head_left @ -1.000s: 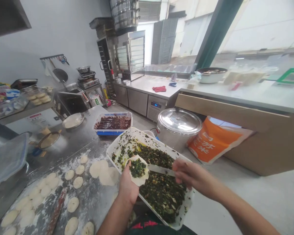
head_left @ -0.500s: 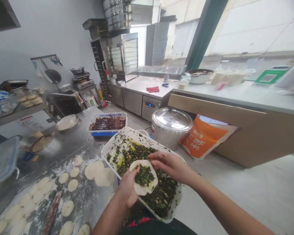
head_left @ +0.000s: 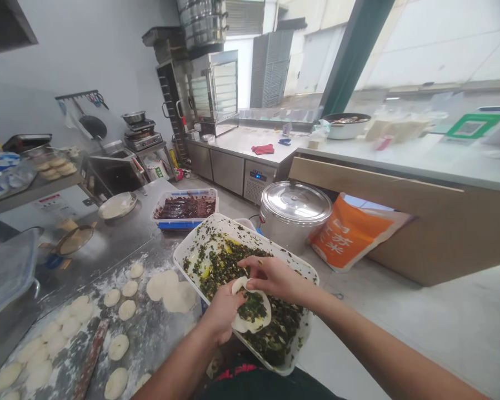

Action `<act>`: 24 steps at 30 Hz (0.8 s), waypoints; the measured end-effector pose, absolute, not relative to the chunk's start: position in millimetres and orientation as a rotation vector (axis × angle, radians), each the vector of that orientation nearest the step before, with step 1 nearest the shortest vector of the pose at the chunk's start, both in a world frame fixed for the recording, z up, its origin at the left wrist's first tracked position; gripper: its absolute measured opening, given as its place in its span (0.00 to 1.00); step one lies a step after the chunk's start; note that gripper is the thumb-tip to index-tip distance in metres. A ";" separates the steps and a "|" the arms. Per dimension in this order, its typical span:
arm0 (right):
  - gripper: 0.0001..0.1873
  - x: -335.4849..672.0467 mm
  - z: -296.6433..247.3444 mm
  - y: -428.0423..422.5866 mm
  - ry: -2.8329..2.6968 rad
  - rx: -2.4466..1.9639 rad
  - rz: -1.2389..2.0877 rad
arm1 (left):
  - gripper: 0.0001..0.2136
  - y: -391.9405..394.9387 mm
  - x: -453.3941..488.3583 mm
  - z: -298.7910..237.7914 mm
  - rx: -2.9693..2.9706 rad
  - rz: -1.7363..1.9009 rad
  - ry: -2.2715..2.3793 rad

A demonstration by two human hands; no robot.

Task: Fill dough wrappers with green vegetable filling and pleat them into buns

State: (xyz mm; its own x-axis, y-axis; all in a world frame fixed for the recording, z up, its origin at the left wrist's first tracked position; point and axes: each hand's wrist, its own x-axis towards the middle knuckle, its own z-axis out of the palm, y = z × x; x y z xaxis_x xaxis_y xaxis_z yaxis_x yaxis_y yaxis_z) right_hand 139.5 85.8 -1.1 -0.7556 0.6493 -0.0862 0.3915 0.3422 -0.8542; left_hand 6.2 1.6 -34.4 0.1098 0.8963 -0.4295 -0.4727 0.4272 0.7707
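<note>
One round dough wrapper (head_left: 265,321) with green filling (head_left: 253,307) is held by the half-closed left hand (head_left: 223,314), thumb over the edge. This edge is touched by the half-curled right hand (head_left: 270,278); whether it is pinched cannot be told. Below, one white tub (head_left: 285,369) of chopped greens (head_left: 283,336) is seen. On the floured table (head_left: 154,333), one rolling pin (head_left: 92,358) and seven separate dough rounds (head_left: 127,310) are counted, one partly hidden. Beyond, one paste container (head_left: 179,224) and one lidded pot (head_left: 295,203) are placed.

We've got a lidded steel pot (head_left: 295,208) just beside an orange bag (head_left: 345,230). Behind, we see a red cloth (head_left: 262,149) and a glass-doored cabinet (head_left: 224,89) on the white tabletop (head_left: 241,143), plus a dark pan (head_left: 93,126) hanging from the wall rack (head_left: 77,95) at left.
</note>
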 end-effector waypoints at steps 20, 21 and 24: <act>0.07 136.8 -1.9 97.5 -2.329 -0.849 1.178 | 0.16 16.2 -2.8 -25.9 0.397 1.019 1.097; 0.08 136.3 -2.1 98.4 -2.308 -0.893 1.203 | 0.16 16.6 -3.3 -24.9 0.416 0.997 1.115; 0.09 136.8 -0.9 100.8 -2.338 -0.884 1.217 | 0.17 17.1 -6.2 -22.1 0.459 0.934 1.158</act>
State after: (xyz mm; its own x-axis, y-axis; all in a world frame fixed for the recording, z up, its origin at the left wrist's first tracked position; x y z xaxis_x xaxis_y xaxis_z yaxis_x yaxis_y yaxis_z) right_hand 136.8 100.8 -0.9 -0.7397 0.6723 0.0278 0.3630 0.4335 -0.8248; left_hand -6.2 17.1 -22.1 0.0997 0.8163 -0.5690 -0.3840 0.5591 0.7348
